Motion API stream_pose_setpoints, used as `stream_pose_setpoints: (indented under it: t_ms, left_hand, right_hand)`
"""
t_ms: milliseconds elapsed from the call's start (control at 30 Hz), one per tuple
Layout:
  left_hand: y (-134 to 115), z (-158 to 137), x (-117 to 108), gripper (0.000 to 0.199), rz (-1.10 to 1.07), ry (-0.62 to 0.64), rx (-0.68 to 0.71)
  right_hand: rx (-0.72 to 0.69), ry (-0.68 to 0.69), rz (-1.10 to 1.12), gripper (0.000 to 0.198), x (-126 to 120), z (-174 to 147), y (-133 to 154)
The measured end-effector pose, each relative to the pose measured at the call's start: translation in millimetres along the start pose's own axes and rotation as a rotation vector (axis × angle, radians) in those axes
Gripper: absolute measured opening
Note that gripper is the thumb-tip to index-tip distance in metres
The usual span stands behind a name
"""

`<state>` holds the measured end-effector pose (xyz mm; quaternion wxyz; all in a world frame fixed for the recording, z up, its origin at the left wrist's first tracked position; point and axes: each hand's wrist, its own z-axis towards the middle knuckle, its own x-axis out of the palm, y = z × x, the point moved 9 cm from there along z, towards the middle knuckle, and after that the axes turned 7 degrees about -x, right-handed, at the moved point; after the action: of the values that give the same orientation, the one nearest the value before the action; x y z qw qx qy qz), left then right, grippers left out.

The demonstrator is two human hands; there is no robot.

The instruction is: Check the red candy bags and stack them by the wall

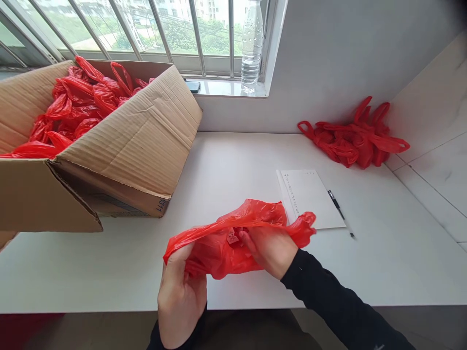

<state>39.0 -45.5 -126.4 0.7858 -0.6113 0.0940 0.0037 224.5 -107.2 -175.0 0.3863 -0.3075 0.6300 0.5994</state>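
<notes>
A thin red plastic bag [222,260] is stretched between my hands above the front of the white table. My left hand [182,291] grips the bag's left edge, thumb inside the opening and the other fingers mostly behind the plastic. Through the bag's mouth reaches my right hand [272,248], its fingers closed at a small red item with pale print [232,236]. Most of that item is hidden by the fingers and the bag, so its kind does not show. At the right, the bag's bunched handle end [306,228] sticks out past my right hand.
An open cardboard box [134,131] full of knotted red bags [82,104] stands at the left. More red bags [359,138] lie by the back right wall. Paper sheets [310,199] and a pen [339,209] lie right of centre. On the windowsill are a water bottle [251,48] and a phone [193,86].
</notes>
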Motion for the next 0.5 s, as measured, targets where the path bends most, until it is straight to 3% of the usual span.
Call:
stream_pose_setpoints:
  t_ms: [133,233,333,433,500]
  left_hand:
    - [9.4,2.1,7.9,0.019,-0.159,0.004,-0.230]
    - [13.6,-0.1,29.7,0.018,-0.388,0.112,-0.407]
    - [6.1,-3.7,50.3,0.023,-0.583,0.240,-0.473]
    - [0.0,-5.6,54.0,0.024,-0.622,0.265,-0.468]
    - [-1.4,-7.0,54.7,0.025,-0.624,0.284,-0.468]
  right_hand:
    - [0.218,0.142,-0.293,0.030,-26.5,-18.3,-12.7]
    - [0.311,0.270,-0.444,0.029,-42.2,-29.3,-20.5]
    - [0.218,0.276,-0.423,0.031,-35.6,-28.7,-22.3]
    - [0.036,0.216,-0.263,0.042,-15.5,-27.0,-21.3]
    - [-0.005,0.161,-0.214,0.039,-9.9,-29.1,-25.2]
